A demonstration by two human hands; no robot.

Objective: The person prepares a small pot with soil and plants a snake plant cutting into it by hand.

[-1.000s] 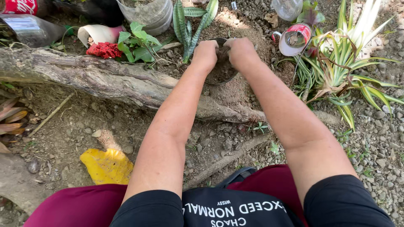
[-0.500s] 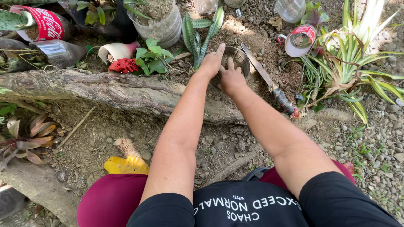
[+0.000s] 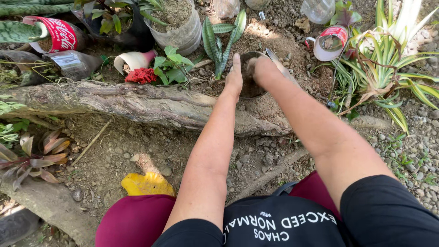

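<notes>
Both my arms reach forward to a small dark round pot (image 3: pixel 250 89) sunk in loose brown soil beyond a log. My left hand (image 3: pixel 234 76) lies flat against the pot's left rim, fingers straight and together. My right hand (image 3: pixel 264 68) is over the pot's mouth with its fingers curled down into the soil inside; the fingertips are hidden. A metal blade (image 3: pixel 273 56) pokes out just behind my right hand, the rest covered by my arm.
A thick weathered log (image 3: pixel 137 104) crosses in front of the pot. A snake plant (image 3: pixel 218 40) stands left of it, with a soil-filled clear container (image 3: pixel 182 25), a red can (image 3: pixel 60 34), a cut can (image 3: pixel 330 43) and a striped-leaf plant (image 3: pixel 388 59) around. Gravel lies right.
My left hand has straightened along the pot's left side. My right hand has dipped into the pot. My right arm now covers most of the blade. The view has shifted slightly.
</notes>
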